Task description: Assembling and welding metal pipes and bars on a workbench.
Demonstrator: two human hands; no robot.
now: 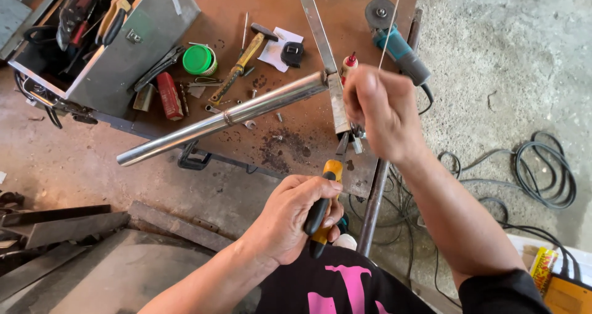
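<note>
Your left hand (295,218) has its grip closed round the yellow-and-black handles of the pliers (324,206), whose jaws reach up to the near end of the flat steel strip (338,107), at the bench (308,141) edge. Keep that squeeze firm and your wrist low, so the jaws do not slip off the strip. Left of the strip, the shiny steel tube (222,122) slants across the bench and meets the strip at its upper end; beyond it lie a hammer (243,61) and a green round tin (198,59), with the open toolbox (129,43) farther left. Your right hand (381,114), just right of the strip, pinches a thin rod (388,35) that points upward. Hold it steady, and brace the forearm. Beyond the rod, right of the strip, rests an angle grinder (398,43).
</note>
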